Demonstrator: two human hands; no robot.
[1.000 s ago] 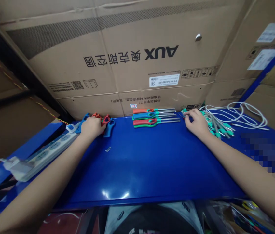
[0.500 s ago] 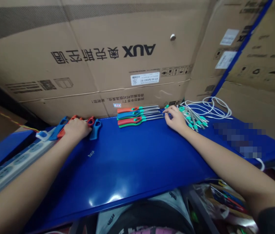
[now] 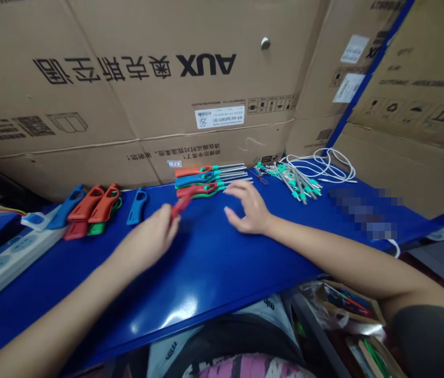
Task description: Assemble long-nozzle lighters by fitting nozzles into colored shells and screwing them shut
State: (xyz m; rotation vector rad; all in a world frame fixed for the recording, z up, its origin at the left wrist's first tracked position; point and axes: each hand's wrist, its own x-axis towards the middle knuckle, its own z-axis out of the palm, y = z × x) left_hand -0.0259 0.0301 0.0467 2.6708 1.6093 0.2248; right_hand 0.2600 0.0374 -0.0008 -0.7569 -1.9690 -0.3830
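Observation:
My left hand (image 3: 154, 231) is closed around a red lighter handle (image 3: 184, 200), lifted over the blue table and slightly blurred. My right hand (image 3: 247, 210) has its thumb and fingers curved apart, and I see nothing between them. Just behind both hands, several gas lighters (image 3: 212, 178) with orange, blue, red and green handles lie stacked, their metal tubes pointing right. Loose lighter handles (image 3: 101, 205) in blue, orange, red and green lie at the left. A pile of metal lighter tubes (image 3: 298, 181) with teal ends sits beyond my right hand.
A power strip (image 3: 12, 252) runs along the left edge of the blue table (image 3: 190, 262). Cardboard (image 3: 127, 115) walls in the back. A white cable (image 3: 336, 163) is coiled at the back right, and a small screwdriver (image 3: 260, 177) lies near the tubes. Boxes stand below the front edge.
My left hand has left the loose handles and moved right with a red one. My right hand has come away from the tube pile, leftward and nearer me. The view has shifted right.

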